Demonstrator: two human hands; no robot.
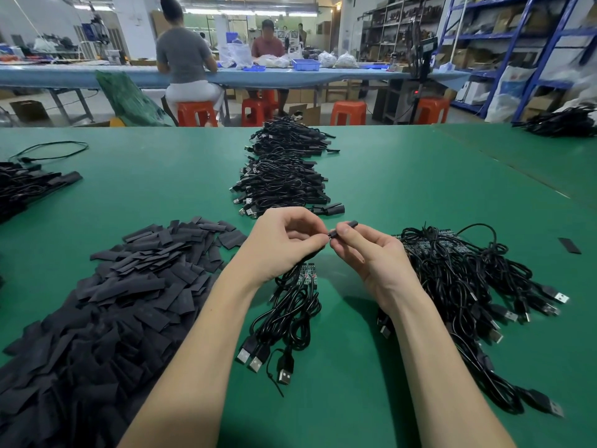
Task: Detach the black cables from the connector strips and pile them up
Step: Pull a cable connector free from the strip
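A green worktop point(403, 176) fills the lower part of the view, and beyond its far edge stands a long blue bench point(64, 76) with orange stools point(349, 113) under it, two people seated at it, and blue shelving point(517, 37) on the right. On the near left of the worktop lies a broad heap of flat black sleeve pieces point(106, 305), and one more such piece point(569, 245) lies alone near the right edge. Straight ahead, towards the far edge, a long pile of coiled black cables point(281, 169) runs away from the viewer; smaller dark heaps sit at the left edge point(29, 185) and the far right corner point(562, 122). On the near right a tangled bundle of black USB cables point(465, 286) spreads out, its upper end lying over connector strips point(429, 242) and its silver plugs pointing right and towards the viewer. Between the forearms lies a smaller bunch of cables point(287, 321), attached at the top to a short connector strip point(308, 274) with USB plugs at the near end. Above that bunch the two hands meet in mid-air: the left hand point(284, 244) has its fingers curled, pinching a cable end at its fingertips, and the right hand point(365, 250) pinches a small black connector piece point(344, 228) between thumb and forefinger, touching the left fingertips.
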